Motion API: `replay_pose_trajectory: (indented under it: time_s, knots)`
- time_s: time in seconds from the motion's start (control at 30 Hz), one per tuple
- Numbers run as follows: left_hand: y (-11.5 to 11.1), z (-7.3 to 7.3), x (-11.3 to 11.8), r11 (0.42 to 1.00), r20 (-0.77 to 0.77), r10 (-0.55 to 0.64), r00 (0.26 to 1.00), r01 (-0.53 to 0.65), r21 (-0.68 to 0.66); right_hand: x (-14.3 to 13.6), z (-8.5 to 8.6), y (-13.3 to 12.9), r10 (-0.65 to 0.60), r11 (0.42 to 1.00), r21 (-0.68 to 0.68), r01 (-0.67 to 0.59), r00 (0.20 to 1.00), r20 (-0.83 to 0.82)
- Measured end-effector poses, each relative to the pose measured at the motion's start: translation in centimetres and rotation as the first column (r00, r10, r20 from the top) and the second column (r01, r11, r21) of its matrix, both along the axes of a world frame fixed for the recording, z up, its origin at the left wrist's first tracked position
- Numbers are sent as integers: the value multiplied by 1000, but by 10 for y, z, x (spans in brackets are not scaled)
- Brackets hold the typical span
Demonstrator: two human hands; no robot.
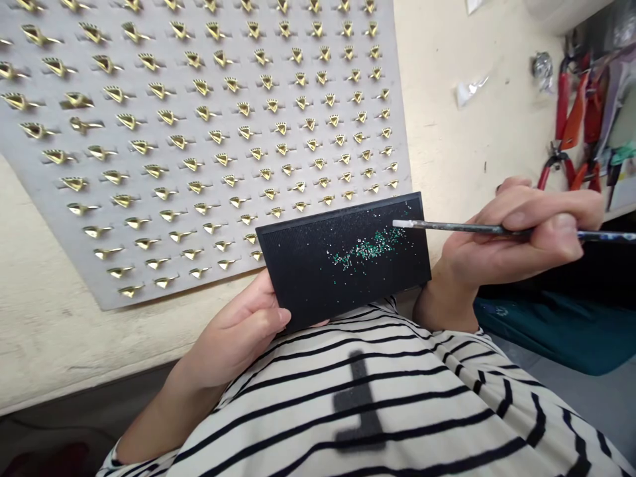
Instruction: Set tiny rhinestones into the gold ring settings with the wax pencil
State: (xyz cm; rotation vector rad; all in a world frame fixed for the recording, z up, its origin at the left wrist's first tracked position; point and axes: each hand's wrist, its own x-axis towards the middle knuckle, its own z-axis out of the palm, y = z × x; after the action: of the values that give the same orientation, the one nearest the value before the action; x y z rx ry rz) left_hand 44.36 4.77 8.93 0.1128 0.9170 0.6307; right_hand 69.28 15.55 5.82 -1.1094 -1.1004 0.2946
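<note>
My left hand (248, 324) grips the lower left corner of a flat black tray (303, 278), thumb on top and the other fingers beneath. Scattered over the tray's middle and right are many tiny green and clear stones (370, 248). My right hand (527, 228) is closed in a pinch round a thin dark stick (472, 228) with a pale whitish tip. That tip hovers over or touches the tray's right part; I cannot tell which. Behind the tray lies a grey board (189, 179) with rows of gold-coloured rings (216, 136) set in it, each with a triangular head.
Red- and orange-handled pliers (564, 119) hang or stand at the right edge. A small clear plastic bag (471, 91) and a crumpled silvery piece (542, 69) lie on the cream table (442, 139). Dark teal cloth (561, 331) sits below my right arm.
</note>
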Motion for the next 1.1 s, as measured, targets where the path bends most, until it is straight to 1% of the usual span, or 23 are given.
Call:
replay_pose_trajectory:
  time_s: [0.1, 0.2, 0.27, 0.47, 0.53, 0.67, 0.8, 0.93, 1.1]
  knots:
    - [-1, -3, -2, 998, 34, -48, 998, 48, 28, -3, 1, -1, -31, 1000, -4, 31, 1000, 0]
    - [-3, -6, -4, 995, 31, -77, 997, 75, 73, -6, 1, -2, -34, 992, -121, 40, 998, 51]
    - [-4, -7, -5, 994, 16, -70, 997, 68, 85, -7, 1, -3, -8, 980, -200, 25, 996, 89]
    - [-2, -5, -4, 987, -35, -113, 993, 116, 111, -3, 1, -6, 117, 944, -325, -64, 982, 148]
    - [0, -5, -4, 984, -44, -124, 991, 129, 124, -2, 1, -6, 114, 942, -330, -56, 981, 157]
    - [0, -4, -5, 984, -17, -129, 991, 130, 118, -5, 0, -5, 82, 957, -288, -36, 985, 152]
    - [-1, -3, -5, 992, 25, -98, 995, 96, 86, -6, -1, -5, 63, 964, -264, -28, 990, 126]
    - [-1, -4, -4, 994, 72, -70, 995, 64, 85, -6, -1, -5, 65, 959, -283, -21, 987, 146]
    - [-1, -4, -3, 994, 67, -70, 995, 63, 91, -7, 0, -5, 44, 956, -292, -2, 990, 135]
